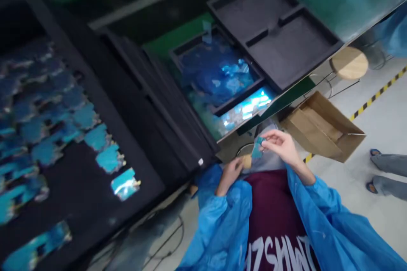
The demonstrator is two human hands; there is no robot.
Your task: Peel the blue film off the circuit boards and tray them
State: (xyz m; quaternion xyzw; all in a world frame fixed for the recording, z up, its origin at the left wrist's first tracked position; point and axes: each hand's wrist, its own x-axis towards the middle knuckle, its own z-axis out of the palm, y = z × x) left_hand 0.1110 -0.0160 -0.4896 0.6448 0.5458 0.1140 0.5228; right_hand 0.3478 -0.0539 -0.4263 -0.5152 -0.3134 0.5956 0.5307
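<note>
My right hand [281,146] is closed in a pinch on a small teal film-like piece [257,150], in front of my body near the table edge. To its left, my left hand [230,173] has its fingers closed at a small tan piece [246,161], whose kind is too blurred to tell. The two pieces almost meet, and I cannot tell whether they are joined. On the black tray [95,194] at the left lie several flat parts with shiny blue film, one of them a separate part [125,184] near the tray's right side.
Stacked black trays [152,106] lean beside the left tray. Blue film pieces [222,72] fill a black frame. An overlapping divided tray [276,29] sits on the green table. A cardboard box [324,127], wooden stool [349,63] and another person's legs [391,175] are at right.
</note>
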